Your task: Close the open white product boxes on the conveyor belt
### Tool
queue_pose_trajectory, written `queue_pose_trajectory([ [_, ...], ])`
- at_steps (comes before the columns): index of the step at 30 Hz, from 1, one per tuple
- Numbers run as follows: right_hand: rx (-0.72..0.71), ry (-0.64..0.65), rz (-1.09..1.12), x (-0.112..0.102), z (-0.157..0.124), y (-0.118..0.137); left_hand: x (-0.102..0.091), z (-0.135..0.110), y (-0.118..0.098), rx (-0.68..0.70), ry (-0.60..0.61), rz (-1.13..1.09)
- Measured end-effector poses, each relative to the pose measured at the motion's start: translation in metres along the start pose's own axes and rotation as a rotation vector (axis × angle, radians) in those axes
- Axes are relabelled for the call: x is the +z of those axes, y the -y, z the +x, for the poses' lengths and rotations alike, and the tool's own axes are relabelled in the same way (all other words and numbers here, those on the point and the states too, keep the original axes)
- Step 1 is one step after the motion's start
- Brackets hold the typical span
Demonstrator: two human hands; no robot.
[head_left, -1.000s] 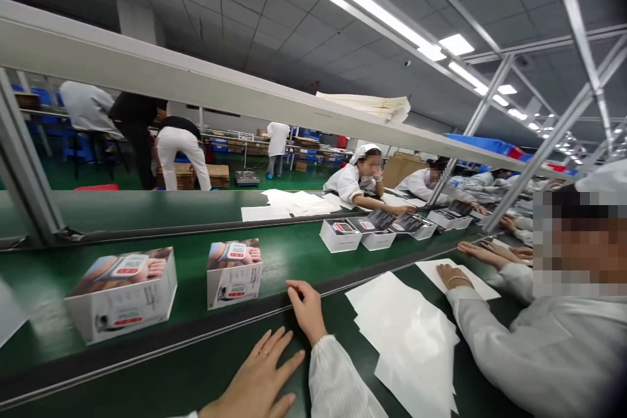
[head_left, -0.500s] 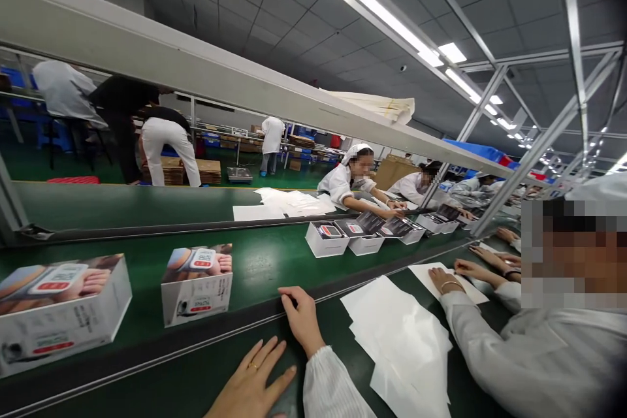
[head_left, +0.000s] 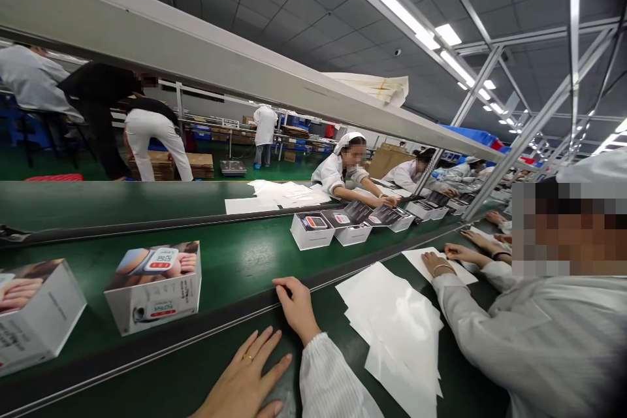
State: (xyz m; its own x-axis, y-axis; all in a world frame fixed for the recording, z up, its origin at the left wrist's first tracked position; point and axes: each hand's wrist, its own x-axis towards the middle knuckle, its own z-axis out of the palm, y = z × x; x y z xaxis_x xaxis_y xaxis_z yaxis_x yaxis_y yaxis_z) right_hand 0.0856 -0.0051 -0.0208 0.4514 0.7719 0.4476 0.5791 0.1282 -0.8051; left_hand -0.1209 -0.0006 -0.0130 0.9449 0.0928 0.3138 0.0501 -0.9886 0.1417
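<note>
Left hand (head_left: 243, 372) flat, open, empty on green table (head_left: 147, 385); right hand (head_left: 295, 309) loosely curled, empty, on conveyor edge (head_left: 196, 334); white sheets (head_left: 396, 333) seemingly within reach; blood-pressure-monitor boxes (head_left: 153, 287) spaced along belt for passing.

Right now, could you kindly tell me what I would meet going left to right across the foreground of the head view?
first box → second box → left hand → right hand → white sheets → co-worker's hand

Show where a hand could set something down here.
Bare green belt lies between the printed carton and the open boxes. More shows between the right hand and the white sheets. Those boxes, side by side, are crowded.
</note>
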Motion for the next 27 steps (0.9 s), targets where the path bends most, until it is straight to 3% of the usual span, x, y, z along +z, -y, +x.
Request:
queue_pose_trajectory([
  [22,0.000,-0.008,0.006,0.001,-0.001,0.001,0.013,0.000,0.007,0.012,0.001,-0.009],
  [25,0.002,-0.020,0.031,-0.003,0.001,-0.006,0.012,0.005,0.002,0.001,0.000,-0.046],
  [27,0.035,-0.098,0.047,-0.012,0.010,-0.019,0.012,0.009,-0.002,-0.006,0.004,-0.067],
])
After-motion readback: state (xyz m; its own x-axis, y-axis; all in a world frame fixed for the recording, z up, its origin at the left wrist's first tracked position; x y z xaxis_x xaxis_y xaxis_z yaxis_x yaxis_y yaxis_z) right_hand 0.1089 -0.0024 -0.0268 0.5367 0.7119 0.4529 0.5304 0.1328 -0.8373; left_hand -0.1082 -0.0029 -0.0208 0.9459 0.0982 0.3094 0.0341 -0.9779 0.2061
